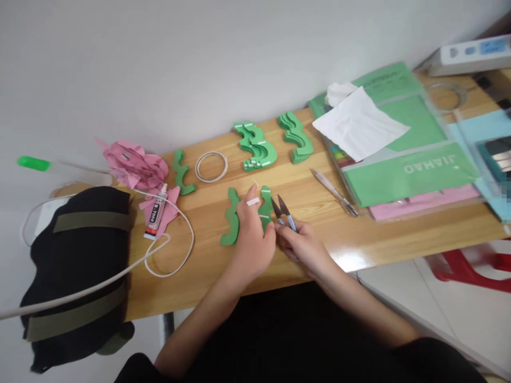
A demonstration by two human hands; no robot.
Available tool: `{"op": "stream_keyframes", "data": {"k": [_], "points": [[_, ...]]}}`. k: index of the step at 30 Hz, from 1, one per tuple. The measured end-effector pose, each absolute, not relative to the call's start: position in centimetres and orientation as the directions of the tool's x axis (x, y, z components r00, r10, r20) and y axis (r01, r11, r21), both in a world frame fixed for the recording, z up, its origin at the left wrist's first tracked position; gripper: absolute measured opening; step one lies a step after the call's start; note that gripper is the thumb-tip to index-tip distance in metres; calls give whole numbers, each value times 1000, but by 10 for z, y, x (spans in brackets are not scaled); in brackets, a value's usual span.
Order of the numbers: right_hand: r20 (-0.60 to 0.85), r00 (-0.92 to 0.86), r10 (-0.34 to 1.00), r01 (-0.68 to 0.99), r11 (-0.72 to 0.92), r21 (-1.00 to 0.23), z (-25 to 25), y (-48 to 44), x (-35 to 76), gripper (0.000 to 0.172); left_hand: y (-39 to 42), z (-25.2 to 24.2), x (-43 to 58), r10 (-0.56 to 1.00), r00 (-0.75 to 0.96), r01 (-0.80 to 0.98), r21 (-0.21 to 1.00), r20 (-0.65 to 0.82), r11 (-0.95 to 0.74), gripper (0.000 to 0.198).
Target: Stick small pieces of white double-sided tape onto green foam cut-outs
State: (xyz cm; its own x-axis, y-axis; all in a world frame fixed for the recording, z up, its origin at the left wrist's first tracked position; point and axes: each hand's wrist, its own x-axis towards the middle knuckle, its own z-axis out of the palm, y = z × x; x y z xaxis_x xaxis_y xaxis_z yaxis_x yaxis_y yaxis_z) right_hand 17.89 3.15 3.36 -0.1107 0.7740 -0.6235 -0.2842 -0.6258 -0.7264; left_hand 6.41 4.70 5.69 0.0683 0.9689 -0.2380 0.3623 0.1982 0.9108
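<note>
- Green cutout (265, 198), head view: lies on the table (207, 276), partly hidden by the left hand (254, 240); I cannot tell whether that hand grips or merely steadies it.
- White tape (253, 201): across the left index finger, presumably for ready reach.
- Snips (293, 223): grasped by the right hand (303, 244), blades parted, seemingly close for convenience.

Green cutouts (268, 153) on wooden table (179, 292)

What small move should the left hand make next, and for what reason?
Probably it should press the white strip from the left hand's finger onto the wavy green cutout beside it: that cutout already bears similar strips, and the right hand holds thread snips.
</note>
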Motion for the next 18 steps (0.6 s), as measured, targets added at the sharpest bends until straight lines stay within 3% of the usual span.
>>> {"op": "stream_keyframes", "data": {"k": [3, 7, 11, 14, 18], "points": [[-598, -93, 796, -252, -600, -759, 32, 34, 172, 32, 43, 61, 65, 954, 56, 240, 932, -293, 272, 75], [-482, 9, 876, -77, -480, -874, 28, 43, 177, 24, 38, 67, 57, 937, 48, 83, 936, -346, 342, 77], [-429, 75, 900, 31, -432, -901, 27, 48, 189, 22, 36, 72, 38, 929, 77, -22, 931, -362, 365, 73], [-467, 98, 879, -72, -461, -884, 30, 45, 193, 24, 35, 76, 24, 898, 166, -187, 881, -408, 435, 63], [-605, -37, 795, -319, -583, -747, 42, 37, 188, 38, 31, 78, 15, 864, 268, -361, 788, -425, 499, 59]]}}
